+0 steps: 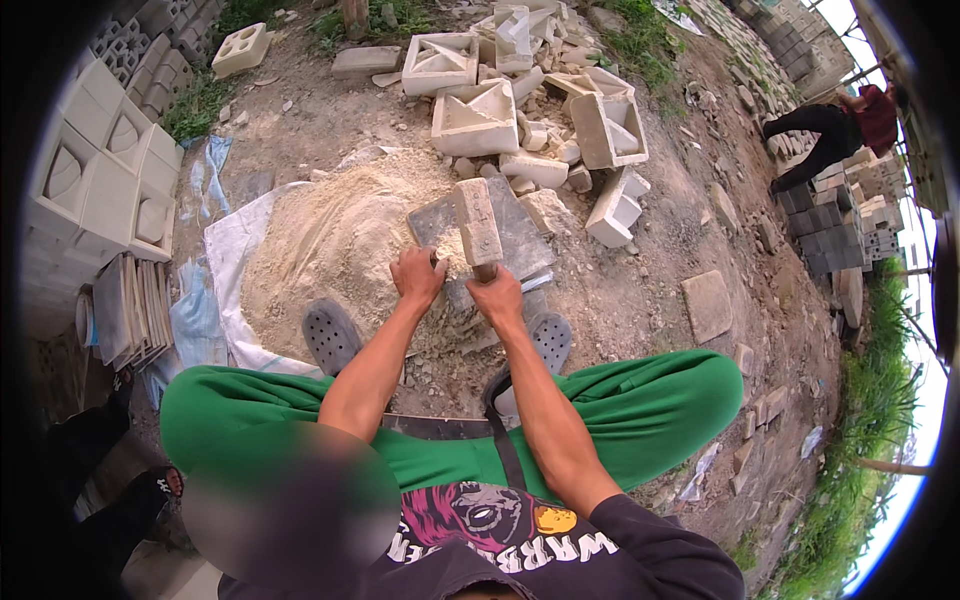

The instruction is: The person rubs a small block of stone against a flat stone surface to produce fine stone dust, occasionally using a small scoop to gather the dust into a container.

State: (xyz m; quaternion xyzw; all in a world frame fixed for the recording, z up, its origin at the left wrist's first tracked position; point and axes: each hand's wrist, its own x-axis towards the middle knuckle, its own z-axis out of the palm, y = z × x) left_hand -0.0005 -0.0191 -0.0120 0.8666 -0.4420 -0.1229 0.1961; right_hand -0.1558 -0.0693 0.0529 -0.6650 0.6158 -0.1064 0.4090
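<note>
My right hand is closed round the short handle of a mallet, whose long, blocky head is coated in pale dust. The mallet is raised and hides part of a flat grey slab on the ground. My left hand is closed low over the slab's near left side, at the edge of a heap of pale crushed powder. Something small and dark shows at its fingers, too little to name. The heap lies on a white woven sheet between my feet and the broken blocks.
Broken decorative blocks and rubble are piled beyond the slab. Stacked pale blocks stand at left beside thin leaning boards. Another person bends near grey blocks at far right. Someone's dark-clothed legs show at lower left.
</note>
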